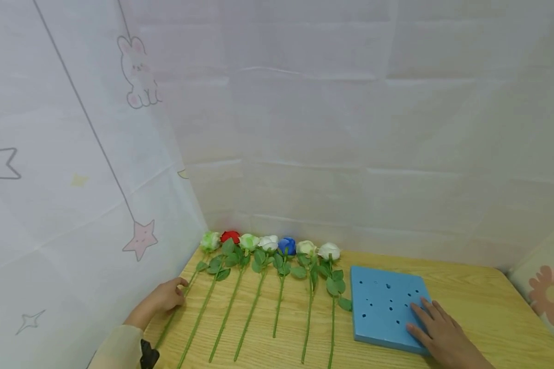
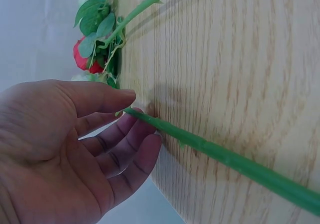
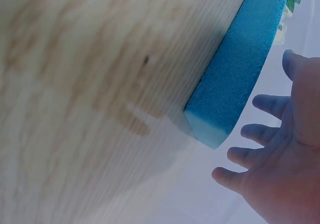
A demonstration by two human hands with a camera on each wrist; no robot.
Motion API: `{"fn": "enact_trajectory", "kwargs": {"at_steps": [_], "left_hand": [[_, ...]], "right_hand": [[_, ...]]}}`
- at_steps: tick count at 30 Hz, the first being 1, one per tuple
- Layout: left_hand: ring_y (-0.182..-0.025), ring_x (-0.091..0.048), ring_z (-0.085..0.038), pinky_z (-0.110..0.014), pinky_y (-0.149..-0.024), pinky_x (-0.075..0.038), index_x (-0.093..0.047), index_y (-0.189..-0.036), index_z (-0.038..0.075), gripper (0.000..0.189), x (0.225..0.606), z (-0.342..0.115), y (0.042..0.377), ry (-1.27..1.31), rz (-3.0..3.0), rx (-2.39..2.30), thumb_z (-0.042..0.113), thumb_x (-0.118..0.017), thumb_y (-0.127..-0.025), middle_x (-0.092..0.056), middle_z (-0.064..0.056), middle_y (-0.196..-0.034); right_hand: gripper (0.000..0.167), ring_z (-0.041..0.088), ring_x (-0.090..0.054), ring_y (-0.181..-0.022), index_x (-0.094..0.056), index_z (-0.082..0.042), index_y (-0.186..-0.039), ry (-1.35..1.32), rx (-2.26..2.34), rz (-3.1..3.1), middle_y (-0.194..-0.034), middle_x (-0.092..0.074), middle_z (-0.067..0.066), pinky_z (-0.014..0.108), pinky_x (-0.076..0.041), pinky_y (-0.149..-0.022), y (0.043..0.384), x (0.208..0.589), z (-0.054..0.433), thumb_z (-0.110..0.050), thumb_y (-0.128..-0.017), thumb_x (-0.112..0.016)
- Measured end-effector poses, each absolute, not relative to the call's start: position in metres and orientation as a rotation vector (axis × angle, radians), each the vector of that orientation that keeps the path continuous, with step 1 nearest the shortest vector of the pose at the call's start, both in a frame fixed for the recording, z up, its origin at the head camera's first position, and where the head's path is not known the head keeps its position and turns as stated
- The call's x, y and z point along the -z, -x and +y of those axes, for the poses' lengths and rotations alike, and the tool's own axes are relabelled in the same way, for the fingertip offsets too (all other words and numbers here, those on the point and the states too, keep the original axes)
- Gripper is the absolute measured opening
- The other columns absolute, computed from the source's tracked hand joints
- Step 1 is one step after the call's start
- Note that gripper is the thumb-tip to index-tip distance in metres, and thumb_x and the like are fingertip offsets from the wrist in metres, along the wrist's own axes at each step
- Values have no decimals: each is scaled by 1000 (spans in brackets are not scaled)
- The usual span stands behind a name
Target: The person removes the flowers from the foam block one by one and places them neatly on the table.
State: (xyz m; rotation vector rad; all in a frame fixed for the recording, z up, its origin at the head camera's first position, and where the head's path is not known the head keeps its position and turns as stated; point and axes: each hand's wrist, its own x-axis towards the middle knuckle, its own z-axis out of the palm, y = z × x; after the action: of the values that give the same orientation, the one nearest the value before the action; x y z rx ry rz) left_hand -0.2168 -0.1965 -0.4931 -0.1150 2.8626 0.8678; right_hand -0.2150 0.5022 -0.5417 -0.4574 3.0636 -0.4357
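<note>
My left hand is at the table's left side, with thumb and curled fingers about the green stem of the leftmost rose. That rose has a pale green and white bloom. My right hand, fingers spread and nearly straight, rests at the right edge of a flat blue foam block dotted with several small holes. In the right wrist view, the palm and fingertips show beside the block's side; whether every fingertip touches it is hidden.
Right of the leftmost rose lie a red rose, a blue rose and several white or pale ones, side by side with stems toward me. The wooden table meets patterned white cloth behind and at both sides.
</note>
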Motion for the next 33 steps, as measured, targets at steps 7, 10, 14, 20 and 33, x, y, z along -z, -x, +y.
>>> {"fn": "enact_trajectory", "kwargs": {"at_steps": [7, 10, 14, 20, 33], "left_hand": [[-71, -60, -24, -41, -71, -50, -49, -132, -13, 52, 493, -195, 219, 150, 2856, -833, 9, -70, -89, -64, -16, -100], [-83, -61, -25, -46, -77, -52, -48, -132, -14, 54, 492, -195, 219, 141, 2870, -796, 13, -70, -91, -65, -18, -103], [-86, -62, -28, -47, -76, -52, -46, -133, -16, 58, 489, -194, 219, 145, 2869, -787, 16, -71, -92, -65, -20, -104], [-90, -64, -33, -50, -79, -53, -46, -133, -18, 58, 488, -195, 228, 161, 2905, -697, 19, -69, -94, -66, -21, -103], [-114, -55, -53, -59, -92, -49, -43, -137, -19, 66, 473, -178, 237, 152, 2951, -650, 25, -68, -96, -52, -39, -126]], "right_hand": [[68, 62, -34, -134, -56, 0, -142, 533, 469, 3110, -148, -43, 34, 75, -32, -102, 218, 541, 499, -55, -101, -55], [66, 61, -35, -134, -57, 0, -141, 550, 469, 3133, -147, -44, 34, 74, -34, -102, 219, 541, 496, -52, -100, -57], [67, 62, -34, -135, -56, 1, -141, 541, 473, 3142, -148, -42, 35, 74, -33, -103, 221, 541, 492, -52, -100, -57], [66, 62, -32, -135, -55, 1, -142, 531, 480, 3158, -149, -41, 35, 73, -31, -105, 224, 539, 485, -51, -101, -57], [64, 61, -35, -135, -54, 0, -143, 617, 528, 3183, -149, -42, 34, 73, -33, -103, 230, 535, 477, -48, -101, -58]]}}
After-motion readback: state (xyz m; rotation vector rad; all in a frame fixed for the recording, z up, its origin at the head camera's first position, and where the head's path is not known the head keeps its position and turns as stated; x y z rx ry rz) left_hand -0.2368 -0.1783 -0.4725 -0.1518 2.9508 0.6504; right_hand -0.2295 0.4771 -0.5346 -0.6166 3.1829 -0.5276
